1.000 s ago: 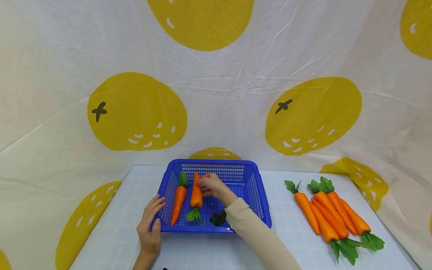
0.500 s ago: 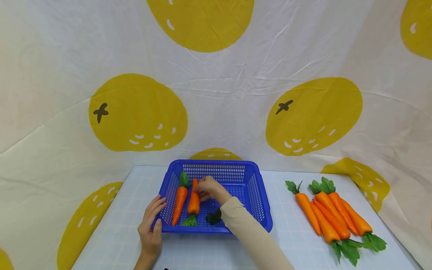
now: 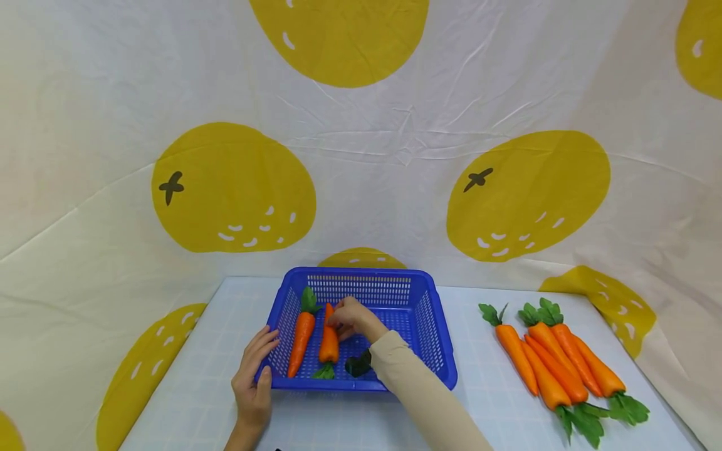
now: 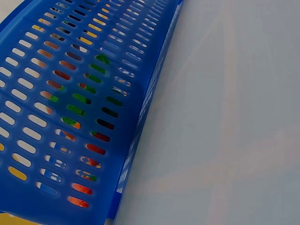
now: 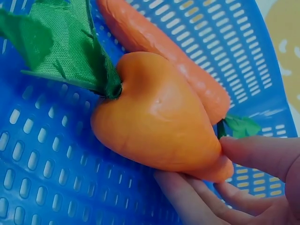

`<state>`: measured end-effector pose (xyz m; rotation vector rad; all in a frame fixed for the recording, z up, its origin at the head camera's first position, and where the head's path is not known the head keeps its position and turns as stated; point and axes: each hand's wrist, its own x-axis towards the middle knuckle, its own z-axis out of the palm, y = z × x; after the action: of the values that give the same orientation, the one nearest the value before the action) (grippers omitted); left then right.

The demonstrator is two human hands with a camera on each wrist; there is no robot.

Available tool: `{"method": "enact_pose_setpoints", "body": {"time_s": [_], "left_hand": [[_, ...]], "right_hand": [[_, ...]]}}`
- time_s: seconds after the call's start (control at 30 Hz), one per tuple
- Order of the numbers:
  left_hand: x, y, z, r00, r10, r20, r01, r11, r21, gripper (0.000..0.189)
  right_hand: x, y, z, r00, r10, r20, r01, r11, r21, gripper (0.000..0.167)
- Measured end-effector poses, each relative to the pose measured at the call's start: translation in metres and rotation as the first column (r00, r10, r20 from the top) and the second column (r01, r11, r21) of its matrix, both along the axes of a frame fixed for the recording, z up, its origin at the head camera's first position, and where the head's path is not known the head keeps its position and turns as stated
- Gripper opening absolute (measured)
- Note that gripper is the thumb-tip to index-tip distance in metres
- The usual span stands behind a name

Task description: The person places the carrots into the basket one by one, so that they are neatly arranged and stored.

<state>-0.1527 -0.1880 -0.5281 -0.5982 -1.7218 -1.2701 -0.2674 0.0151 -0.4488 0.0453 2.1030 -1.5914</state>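
In the head view, a blue plastic basket [image 3: 361, 272] stands on the table. My right hand [image 3: 356, 318] reaches inside and pinches an orange carrot [image 3: 329, 346] near its narrow end. That carrot's tip points to the back of the basket and its green leaves to the front. In the right wrist view, thumb and fingers sit on either side of the carrot [image 5: 159, 117]. Left of it lies a second carrot [image 3: 301, 344], its leaves toward the back. My left hand [image 3: 254, 382] rests on the basket's front left corner, fingers fairly straight over the rim.
Several carrots [image 3: 555, 363] lie bunched on the table to the right of the basket, their leaves pointing both ways. A dark object [image 3: 359, 363] shows under my right wrist. A cloth with yellow fruit prints [image 3: 234, 188] hangs behind the table.
My right hand has lowered the carrot in the basket, shifting it slightly left and then back right, and it still pinches it. The left hand stays at the basket's corner.
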Motion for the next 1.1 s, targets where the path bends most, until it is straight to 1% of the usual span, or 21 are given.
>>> {"method": "enact_pose_setpoints", "body": {"time_s": [0.33,0.5,0.7,0.83,1.0,1.1], "left_hand": [[0.0004,0.0006,0.0007,1.0,0.004,0.0,-0.004,1.0,-0.002,0.037],[-0.0004,0.0003,0.0,1.0,0.004,-0.007,-0.004,1.0,-0.001,0.037],[0.0004,0.0002,-0.0002,1.0,0.013,0.007,-0.013,1.0,-0.005,0.038],[0.0007,0.0002,0.0,1.0,0.018,0.014,-0.018,1.0,-0.007,0.038],[-0.0002,0.0004,0.0,1.0,0.008,0.0,-0.008,1.0,-0.002,0.038],[-0.0008,0.0005,-0.0001,1.0,0.009,-0.004,-0.009,1.0,-0.001,0.038]], "right_hand": [[0.0028,-0.0003,0.0007,0.998,0.009,-0.063,-0.006,0.999,0.047,0.016],[0.0032,-0.0003,-0.0016,0.997,0.021,-0.077,-0.016,0.997,0.07,0.017],[0.0024,-0.0001,-0.0049,0.996,0.035,-0.076,-0.03,0.997,0.067,0.016],[0.0018,0.0,-0.0053,0.997,0.057,-0.054,-0.052,0.995,0.08,0.014],[0.0022,-0.0001,-0.0019,0.992,0.124,0.013,-0.125,0.986,0.113,0.016],[0.0028,-0.0004,-0.0002,0.989,0.146,0.035,-0.149,0.981,0.128,0.018]]}}
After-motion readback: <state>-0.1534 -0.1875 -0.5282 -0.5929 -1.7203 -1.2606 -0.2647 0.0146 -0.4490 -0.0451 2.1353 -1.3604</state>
